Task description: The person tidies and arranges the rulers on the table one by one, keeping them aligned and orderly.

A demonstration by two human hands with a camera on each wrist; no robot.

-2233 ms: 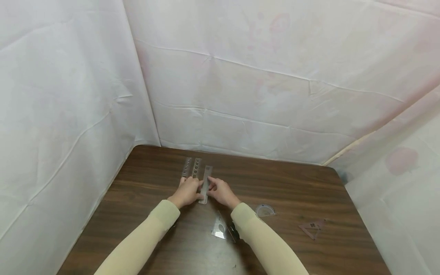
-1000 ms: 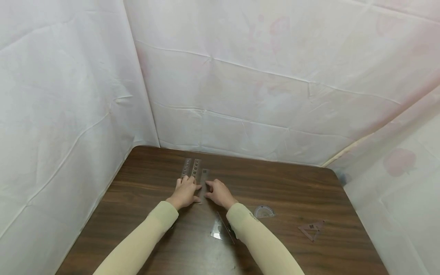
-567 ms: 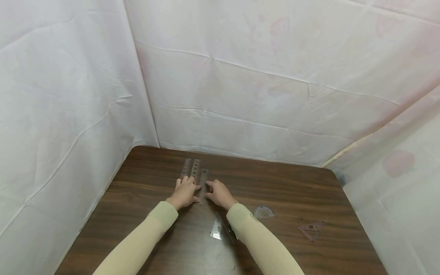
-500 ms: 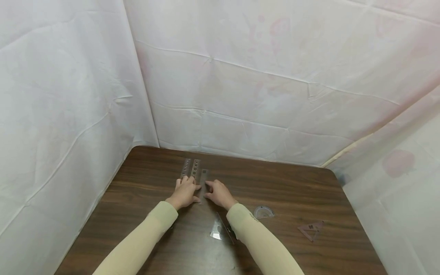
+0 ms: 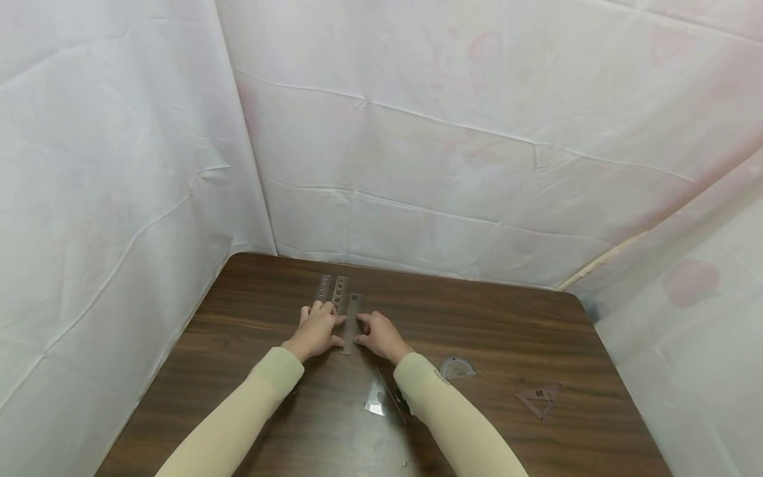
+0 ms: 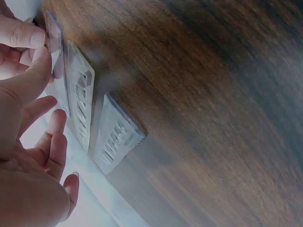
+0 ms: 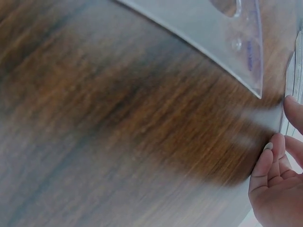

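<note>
Head view shows your left hand (image 5: 315, 329) and right hand (image 5: 380, 336) flanking a clear ruler (image 5: 352, 318) that lies flat on the wooden table (image 5: 524, 331). Its long axis runs away from you toward the back wall, so it sits between your two hands, with your fingertips at its near half. Your left fingers are straight and spread, pressing its left edge, while your right fingers lie relaxed and slightly apart, touching its right edge. Neither hand grips it. Both hands look equally close. Just left of the ruler, two clear stencil rulers (image 5: 332, 290) lie parallel to it; in the left wrist view they (image 6: 94, 123) sit side by side past your fingers (image 6: 52, 137).
</note>
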